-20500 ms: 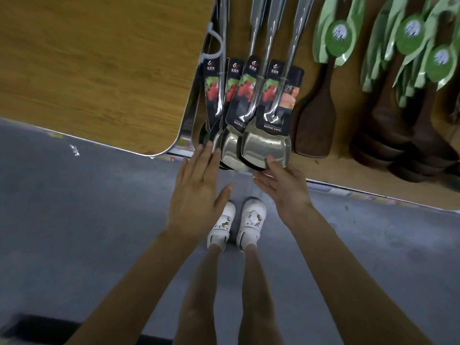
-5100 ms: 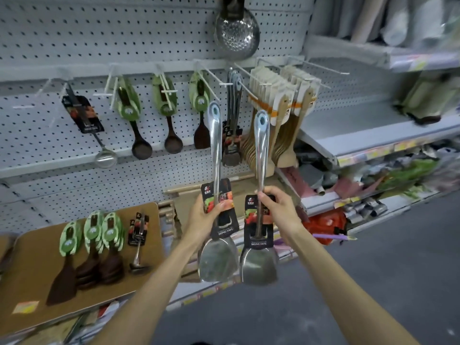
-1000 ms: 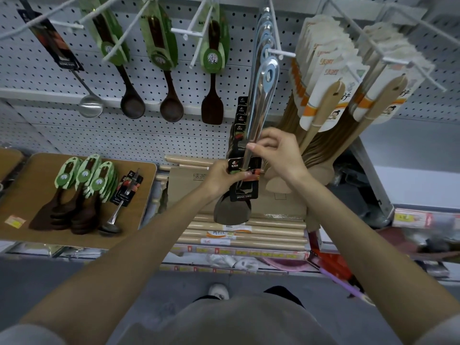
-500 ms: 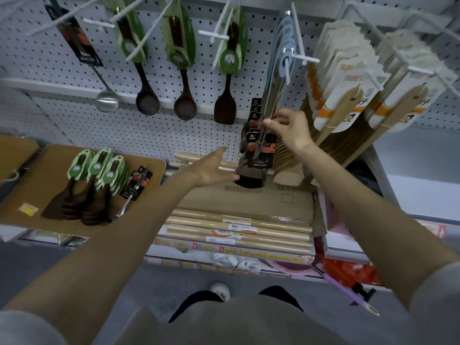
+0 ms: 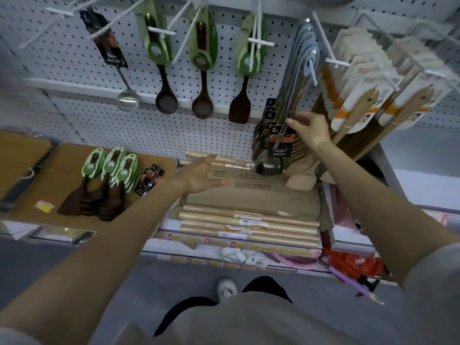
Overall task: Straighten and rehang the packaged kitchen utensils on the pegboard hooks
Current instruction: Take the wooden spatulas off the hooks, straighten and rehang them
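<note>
Steel spatulas (image 5: 281,135) are hung bunched on one white hook (image 5: 314,70). Since a moment ago, the left hand (image 5: 201,176) is drawn away leftward, open, over the cardboard box (image 5: 254,192). The right hand (image 5: 310,128) is kept at their handles; whether they are pinched cannot be told. Wooden spatula packs (image 5: 361,108) are pressed close rightward; room is left leftward.

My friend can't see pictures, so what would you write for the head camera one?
A person's right hand touches steel spatulas hanging on a pegboard hook, while the left hand hovers open over a cardboard box. Dark wooden spoons hang farther left.
</note>
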{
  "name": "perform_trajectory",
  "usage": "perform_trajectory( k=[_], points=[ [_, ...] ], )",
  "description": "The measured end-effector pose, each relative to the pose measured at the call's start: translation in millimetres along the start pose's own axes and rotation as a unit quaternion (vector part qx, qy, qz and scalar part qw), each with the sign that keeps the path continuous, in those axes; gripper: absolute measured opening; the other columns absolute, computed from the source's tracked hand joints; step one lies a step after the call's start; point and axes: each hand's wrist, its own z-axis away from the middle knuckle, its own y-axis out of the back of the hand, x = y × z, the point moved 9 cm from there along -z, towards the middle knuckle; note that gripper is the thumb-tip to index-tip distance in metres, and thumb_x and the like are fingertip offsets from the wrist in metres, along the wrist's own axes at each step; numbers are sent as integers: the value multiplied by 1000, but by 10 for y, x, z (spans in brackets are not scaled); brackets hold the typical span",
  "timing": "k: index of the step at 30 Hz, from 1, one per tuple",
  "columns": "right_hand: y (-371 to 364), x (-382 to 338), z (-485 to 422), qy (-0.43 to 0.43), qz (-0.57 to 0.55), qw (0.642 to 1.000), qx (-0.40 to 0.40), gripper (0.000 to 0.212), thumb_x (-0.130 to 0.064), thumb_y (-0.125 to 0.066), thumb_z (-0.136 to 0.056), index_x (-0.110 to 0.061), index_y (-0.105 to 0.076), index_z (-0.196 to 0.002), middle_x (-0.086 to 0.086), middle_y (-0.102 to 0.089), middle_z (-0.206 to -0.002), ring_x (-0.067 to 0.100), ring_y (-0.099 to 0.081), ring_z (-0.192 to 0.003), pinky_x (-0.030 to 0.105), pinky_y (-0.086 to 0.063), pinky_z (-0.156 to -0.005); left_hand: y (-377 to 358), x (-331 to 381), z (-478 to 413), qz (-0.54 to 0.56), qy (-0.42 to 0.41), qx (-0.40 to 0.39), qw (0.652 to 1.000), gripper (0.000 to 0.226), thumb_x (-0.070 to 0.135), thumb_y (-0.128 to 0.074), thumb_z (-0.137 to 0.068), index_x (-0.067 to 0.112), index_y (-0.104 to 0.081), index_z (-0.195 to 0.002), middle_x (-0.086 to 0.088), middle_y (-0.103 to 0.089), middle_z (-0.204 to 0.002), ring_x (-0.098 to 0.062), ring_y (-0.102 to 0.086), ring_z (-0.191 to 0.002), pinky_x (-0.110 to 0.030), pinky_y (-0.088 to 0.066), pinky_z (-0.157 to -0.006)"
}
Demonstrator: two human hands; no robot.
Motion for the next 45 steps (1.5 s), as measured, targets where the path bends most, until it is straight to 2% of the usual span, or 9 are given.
perform_trajectory(
  k=[5,9,12,17,21,24,30,36,45],
  points=[
    [-155,-30,550,-42,67,995,57,53,-31,-63,-91,-8,-50,-137,9,-54,-138,21,-48,-129,28,-36,-108,308,-332,409,-102,-43,65,992,78,62,-56,-81,25,-30,-144,-9,-39,-147,-29,-43,-128,-44,-40,-102],
    [-889,-475,1036,-24,134,990,-23,55,-34,-60,-92,-9,-47,-139,18,-58,-130,29,-54,-121,36,-41,-103,612,-800,913,-164,-58,114,978,67,54,-54,-86,19,-37,-140,-12,-47,-140,-32,-46,-124,-41,-39,-102],
    [-1615,-947,1361,5,201,975,-97,62,-47,-56,-91,-12,-45,-141,15,-48,-142,31,-41,-133,44,-36,-110,851,-1320,1350,-197,-48,148,968,63,55,-50,-88,13,-43,-134,-15,-52,-132,-33,-48,-120,-43,-37,-103],
    [-2730,-1803,1964,146,357,906,-175,62,-54,-47,-93,-21,-39,-145,9,-39,-149,29,-36,-136,44,-27,-113,1139,-2309,2079,-231,19,150,961,68,59,-48,-87,15,-39,-138,-13,-46,-140,-32,-42,-128,-46,-31,-108],
    [-3319,-2051,2111,160,422,861,-235,67,-66,-38,-89,-20,-48,-138,8,-31,-154,30,-32,-139,45,-23,-114,1347,-2916,2486,-247,58,157,954,65,60,-47,-87,16,-40,-135,-10,-49,-136,-30,-42,-126,-42,-30,-107],
    [-3648,-2223,2106,159,434,849,-256,70,-67,-35,-88,-16,-55,-131,10,-32,-153,32,-33,-137,47,-28,-113,1450,-3299,2647,-249,90,164,950,59,57,-48,-87,16,-43,-130,-10,-51,-131,-30,-43,-123,-41,-31,-104],
    [-4485,-2232,2031,160,421,840,-303,67,-59,-43,-92,-25,-29,-148,9,-33,-151,32,-33,-137,50,-30,-111,1184,-4049,2574,-192,153,108,963,64,57,-47,-87,16,-39,-136,-7,-48,-136,-29,-41,-127,-42,-31,-106],
    [-5451,-1742,1964,111,364,845,-376,64,-55,-46,-92,-23,-30,-146,11,-41,-143,32,-42,-129,41,-37,-100,683,-4850,2409,-145,206,36,967,69,58,-43,-90,17,-29,-144,-6,-40,-144,-27,-36,-133,-41,-26,-109],
    [-6511,-1216,2267,51,334,825,-452,64,-51,-45,-95,-14,-31,-145,13,-38,-144,33,-39,-128,39,-34,-100,221,-5760,2240,-73,271,-23,959,71,56,-42,-92,15,-26,-147,-7,-34,-150,-26,-32,-137,-37,-23,-111]
  ],
)
